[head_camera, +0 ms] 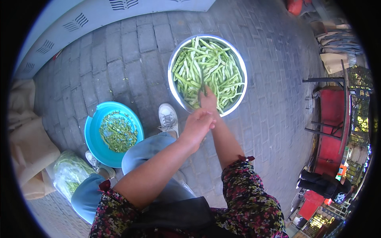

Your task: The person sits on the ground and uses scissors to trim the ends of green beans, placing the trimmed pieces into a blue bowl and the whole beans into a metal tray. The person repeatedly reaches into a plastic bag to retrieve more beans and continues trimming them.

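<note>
A steel basin (pixel 244 74) full of long green beans (pixel 221 64) stands on the paving in front of me. My right hand (pixel 209 99) reaches over its near rim, gripping a dark tool (pixel 202 78) that looks like a pair of scissors. The tool's slim end points away from me across the beans. My left hand (pixel 198 123) lies across my right wrist in this view, fingers curled. Whether it touches the wrist or pinches something small cannot be made out.
A turquoise plastic basin (pixel 90 134) with green trimmings (pixel 119 132) sits left, beside a denim-clad knee (pixel 141 151). Behind it are a clear plastic bag of greens (pixel 71 171) and brown sheeting (pixel 38 148). A vented metal panel (pixel 98 20) borders the far left. Rightward, a person (pixel 324 184) stands near a red surface (pixel 332 119).
</note>
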`<state>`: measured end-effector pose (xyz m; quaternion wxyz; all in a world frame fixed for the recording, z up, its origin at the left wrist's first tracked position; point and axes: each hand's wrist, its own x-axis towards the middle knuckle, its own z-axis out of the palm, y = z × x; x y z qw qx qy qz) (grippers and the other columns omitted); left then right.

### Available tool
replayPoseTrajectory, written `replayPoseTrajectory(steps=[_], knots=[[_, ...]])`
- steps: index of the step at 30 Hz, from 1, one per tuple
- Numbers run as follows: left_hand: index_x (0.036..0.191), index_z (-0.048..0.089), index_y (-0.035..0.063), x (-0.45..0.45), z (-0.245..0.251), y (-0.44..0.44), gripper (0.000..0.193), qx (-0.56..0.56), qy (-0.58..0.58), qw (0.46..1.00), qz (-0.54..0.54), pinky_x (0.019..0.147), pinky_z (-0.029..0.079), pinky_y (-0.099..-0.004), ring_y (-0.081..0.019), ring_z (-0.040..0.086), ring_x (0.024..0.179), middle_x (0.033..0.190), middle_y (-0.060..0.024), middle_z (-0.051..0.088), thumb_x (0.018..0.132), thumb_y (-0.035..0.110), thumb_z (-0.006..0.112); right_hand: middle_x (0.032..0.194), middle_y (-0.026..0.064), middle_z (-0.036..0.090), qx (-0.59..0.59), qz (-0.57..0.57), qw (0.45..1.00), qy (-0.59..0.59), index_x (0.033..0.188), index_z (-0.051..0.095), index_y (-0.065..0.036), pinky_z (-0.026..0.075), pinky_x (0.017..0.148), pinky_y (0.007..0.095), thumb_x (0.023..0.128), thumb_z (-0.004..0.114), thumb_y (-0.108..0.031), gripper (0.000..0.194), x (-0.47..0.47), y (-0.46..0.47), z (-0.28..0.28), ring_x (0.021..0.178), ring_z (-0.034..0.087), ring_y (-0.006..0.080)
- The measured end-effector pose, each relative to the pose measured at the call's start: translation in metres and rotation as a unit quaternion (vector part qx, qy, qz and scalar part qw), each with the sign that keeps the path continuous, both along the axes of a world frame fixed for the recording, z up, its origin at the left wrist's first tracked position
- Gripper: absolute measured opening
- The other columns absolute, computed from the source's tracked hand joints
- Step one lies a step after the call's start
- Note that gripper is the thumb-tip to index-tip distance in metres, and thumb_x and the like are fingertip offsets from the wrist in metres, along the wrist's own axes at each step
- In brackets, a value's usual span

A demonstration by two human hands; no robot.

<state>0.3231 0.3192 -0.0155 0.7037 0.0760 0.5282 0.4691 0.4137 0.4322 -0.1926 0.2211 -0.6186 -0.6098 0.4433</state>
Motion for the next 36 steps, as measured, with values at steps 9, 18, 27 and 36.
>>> replayPoseTrajectory(steps=[9,18,27,36], knots=[[0.109,0.052,0.005,-0.022,-0.012,-0.012,0.021,0.061,0.015,0.994,0.085,0.072,0.046,-0.0256,-0.0125,0.059,0.082,0.092,-0.0052,0.062,0.091,0.015,0.053,0.104,0.0299,0.062,0.02,0.051,0.994,-0.099,0.125,0.052,0.002,0.046,0.09,0.0414,0.085,0.06,-0.02,0.047,-0.008,-0.015,0.009,0.103,0.059,0.0415],[0.099,0.056,0.0043,-0.082,0.047,-0.149,0.016,0.333,0.465,0.778,0.26,0.069,0.051,-0.0339,-0.0235,0.061,0.077,0.086,-0.0108,0.06,0.083,0.002,0.059,0.106,0.0158,0.062,-0.262,0.086,0.942,0.193,0.121,0.053,-0.002,0.053,0.078,0.0432,0.091,0.056,-0.033,0.043,0.063,0.037,0.088,0.093,0.063,0.0281],[0.091,0.059,0.0035,-0.093,0.066,-0.416,0.016,0.101,0.688,0.581,0.422,0.07,0.049,-0.0375,-0.031,0.061,0.078,0.082,-0.0129,0.061,0.077,-0.004,0.057,0.059,-0.0038,0.034,-0.304,0.139,0.835,0.436,0.106,0.052,-0.004,0.029,0.044,0.0196,0.096,0.055,-0.028,0.026,-0.013,-0.047,0.212,0.049,0.032,0.0063],[0.121,0.052,0.0064,-0.144,-0.095,-0.582,0.048,-0.415,0.575,0.607,0.359,0.101,0.034,-0.0446,-0.0327,0.041,0.123,0.132,-0.0174,0.045,0.075,0.013,0.067,0.067,0.0015,0.045,-0.033,0.436,0.882,0.176,0.127,0.04,-0.006,0.036,0.039,0.0228,0.088,0.056,-0.009,0.042,-0.193,-0.259,0.315,0.045,0.041,0.0086]])
